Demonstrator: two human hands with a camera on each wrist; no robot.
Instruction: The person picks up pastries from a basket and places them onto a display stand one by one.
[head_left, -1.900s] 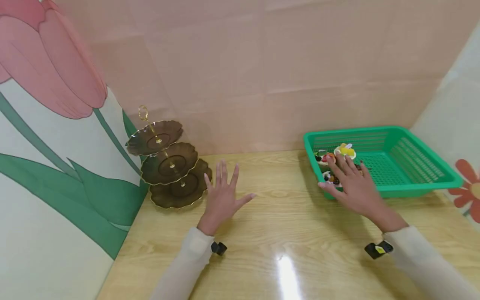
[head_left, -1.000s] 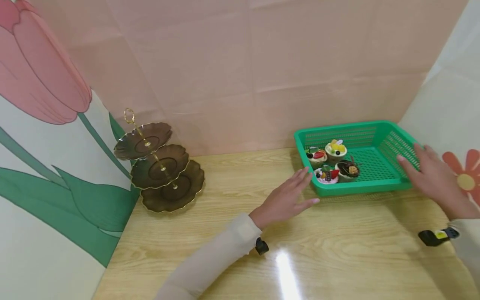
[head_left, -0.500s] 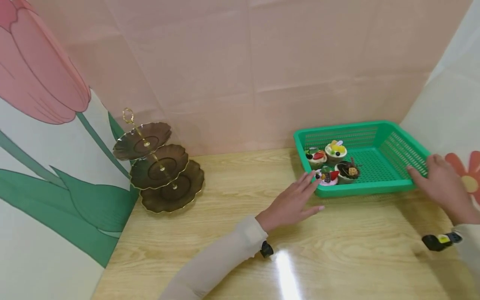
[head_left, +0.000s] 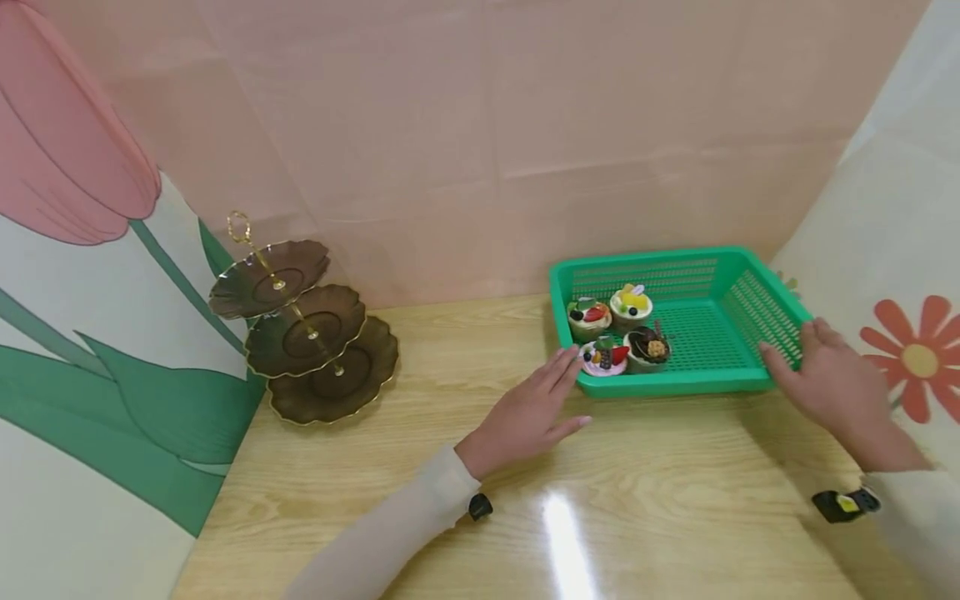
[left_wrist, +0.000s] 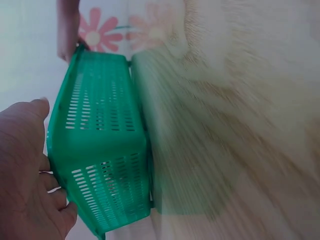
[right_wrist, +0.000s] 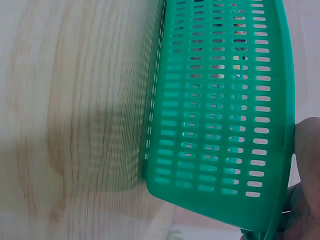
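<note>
A green plastic basket sits on the wooden table, and several cupcakes topped with fruit or chocolate are grouped at its left end. My left hand touches the basket's left front corner with nearly straight fingers, the thumb held apart from it. In the left wrist view, its fingers meet the basket's rim. My right hand holds the right rim near the front corner; in the right wrist view its fingers curl at that rim, partly hidden. Neither hand touches a cupcake.
To the left stands a three-tier brown cake stand with gold edges and a ring handle. A pink backdrop rises behind the table. At the right is a wall with a red flower print.
Both hands moved from above the table and cupcakes to the basket's two ends. Between the last two head frames, the basket slid left, nearer the cake stand, the hands moving with it.
</note>
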